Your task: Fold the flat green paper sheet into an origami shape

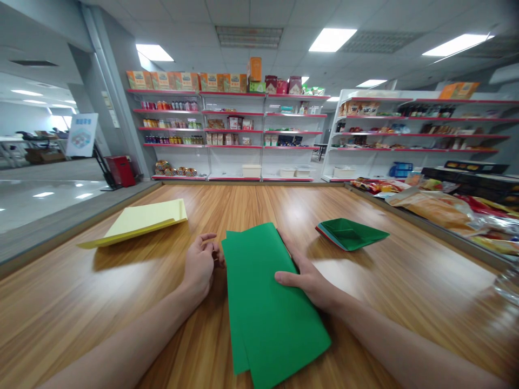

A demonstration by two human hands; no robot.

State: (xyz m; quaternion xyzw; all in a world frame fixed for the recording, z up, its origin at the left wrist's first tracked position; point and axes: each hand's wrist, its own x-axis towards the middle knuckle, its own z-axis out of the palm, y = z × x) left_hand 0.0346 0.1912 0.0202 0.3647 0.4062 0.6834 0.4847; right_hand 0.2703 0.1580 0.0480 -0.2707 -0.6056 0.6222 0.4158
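Note:
A green sheet of paper, folded over with its layers slightly offset, is in front of me above the wooden table. My right hand grips its right edge, thumb on top and fingers underneath. Just off the paper's left edge is my left hand, its fingers loosely curled; their tips are partly hidden, and I cannot tell whether they touch anything. To the right lies a stack of folded papers, green on top with red and blue edges showing. A pale yellow folded sheet rests at the left.
The wooden tabletop has a raised rim. Snack packages and dark boxes crowd the right side. A clear plastic object sits at the right edge. Stocked shelves stand beyond the table, with a red bin at the left.

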